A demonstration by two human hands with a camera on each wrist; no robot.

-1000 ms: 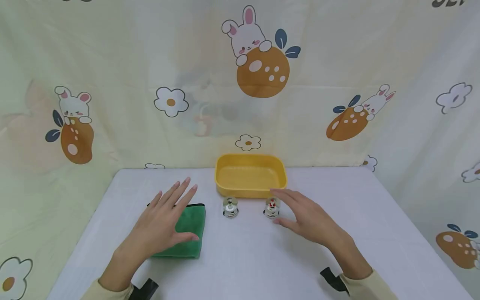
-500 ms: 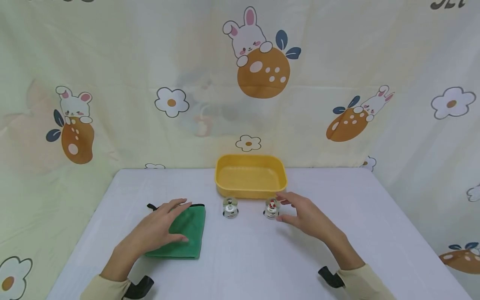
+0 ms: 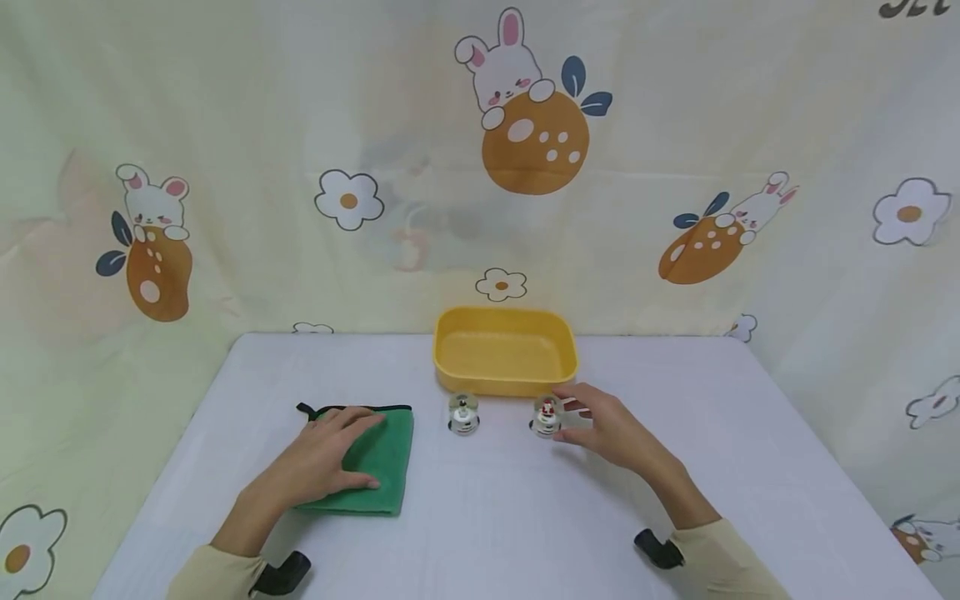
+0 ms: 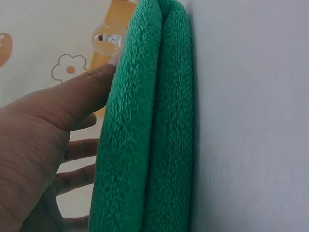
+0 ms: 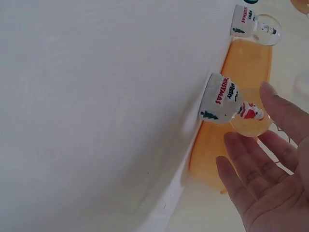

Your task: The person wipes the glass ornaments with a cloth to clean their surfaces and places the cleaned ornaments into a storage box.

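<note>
My left hand (image 3: 318, 454) rests on a folded green towel (image 3: 384, 467), fingers spread loosely over it. The left wrist view shows the towel's thick folded edge (image 4: 145, 121) with the thumb along its top. At the centre right, my right hand (image 3: 618, 429) is beside a small snow globe (image 3: 547, 417) with a red-and-white Santa figure inside. Its thumb and fingers stand on either side of the clear ball, not closed round it, in the right wrist view. That globe's white base (image 5: 219, 99) reads "Christmas" and stands upright on the table. A second snow globe (image 3: 463, 417) with a snowman stands untouched.
Just behind the two globes sits a yellow plastic tray (image 3: 506, 387) at the table's back edge. A white cloth covers the table (image 3: 480, 533). Printed curtains (image 3: 420, 100) with rabbits and flowers hang close behind and at both sides.
My left hand has come down from above onto the towel, its fingers less stretched. My right hand has drawn slightly back and its fingers have bent beside the Santa globe. The globes have stayed put.
</note>
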